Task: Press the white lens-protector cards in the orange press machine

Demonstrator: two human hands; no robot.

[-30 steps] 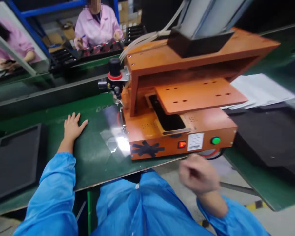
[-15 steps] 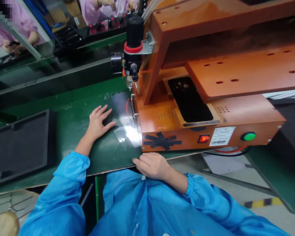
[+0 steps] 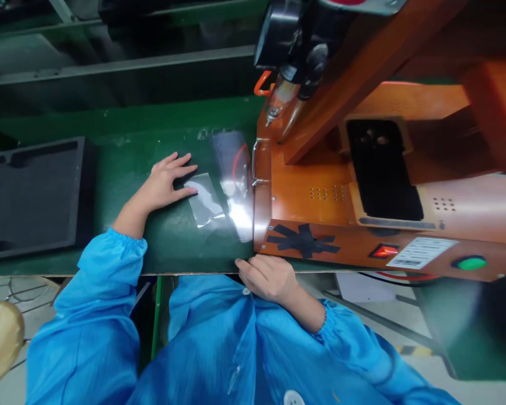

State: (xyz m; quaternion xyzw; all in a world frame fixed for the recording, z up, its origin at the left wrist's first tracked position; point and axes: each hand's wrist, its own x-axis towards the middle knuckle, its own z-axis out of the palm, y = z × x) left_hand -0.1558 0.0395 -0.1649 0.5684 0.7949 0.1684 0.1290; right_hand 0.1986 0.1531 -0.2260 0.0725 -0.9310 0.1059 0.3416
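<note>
My left hand lies flat on the green table, fingers spread, its fingertips touching the edge of a clear plastic film that lies beside the orange press machine. My right hand rests at the table's front edge just below the machine's left corner, fingers curled, holding nothing that I can see. A black phone-shaped part sits in the machine's nest.
A black foam tray lies at the left of the table. The machine carries a red lit switch, a green button and a black air regulator at its top left. A conveyor rail runs behind.
The view has moved closer and lower toward the machine. My left hand slid right onto the film. My right hand came from mid-air to the table's front edge.
</note>
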